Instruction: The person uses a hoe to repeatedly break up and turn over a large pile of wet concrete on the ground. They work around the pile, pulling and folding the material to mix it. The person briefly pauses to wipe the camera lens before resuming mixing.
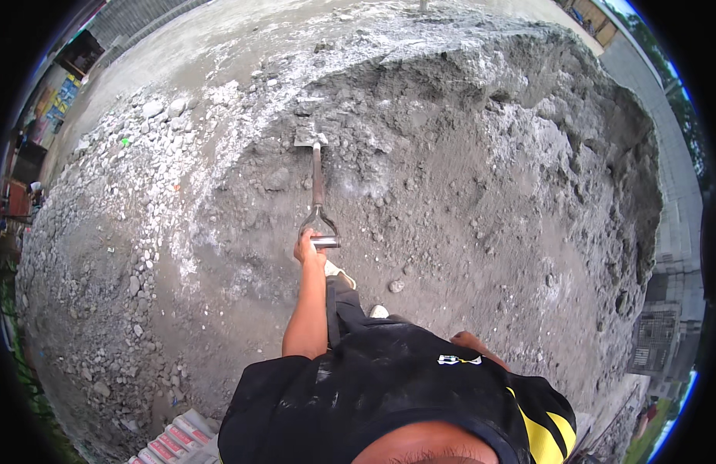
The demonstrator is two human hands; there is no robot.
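My left hand (306, 247) is closed on the D-shaped grip of a shovel (318, 182), held out ahead of my feet. Its shaft runs straight away from me, and the blade lies against loose grey sand (358, 166) at the foot of a dug-out mound. Some grey material covers part of the blade. Close to my right side, my right hand (467, 340) hangs low by the body, apart from the shovel. Its fingers are mostly hidden, so what it does with them does not show.
A tall bank of grey sand (605, 131) curves around the far and right sides. Pale stones and gravel (153, 143) spread along the left. Stacked white-and-red sacks (180, 441) stand at the lower left. Grey blocks (675, 278) and a grid-like crate (654, 340) are at the right.
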